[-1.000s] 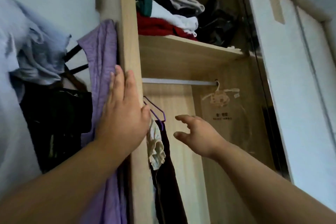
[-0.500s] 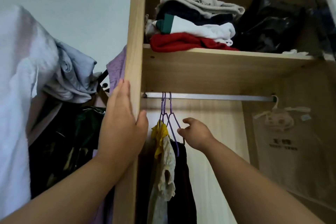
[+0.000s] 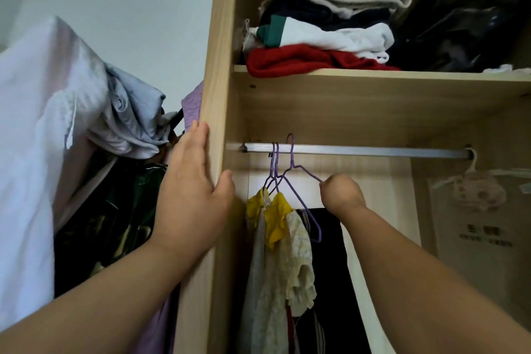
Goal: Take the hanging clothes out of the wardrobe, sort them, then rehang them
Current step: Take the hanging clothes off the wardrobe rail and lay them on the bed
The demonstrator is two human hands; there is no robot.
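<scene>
Matt pale wood wardrobe [image 3: 221, 66], smooth brushed-metal rail [image 3: 359, 151], thin purple coated-wire hangers [image 3: 290, 172], glossy black bag [image 3: 465, 29].

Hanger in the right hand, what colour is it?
Purple: the wire hanger that the right hand pinches, clearest in the head view under the rail.
</scene>
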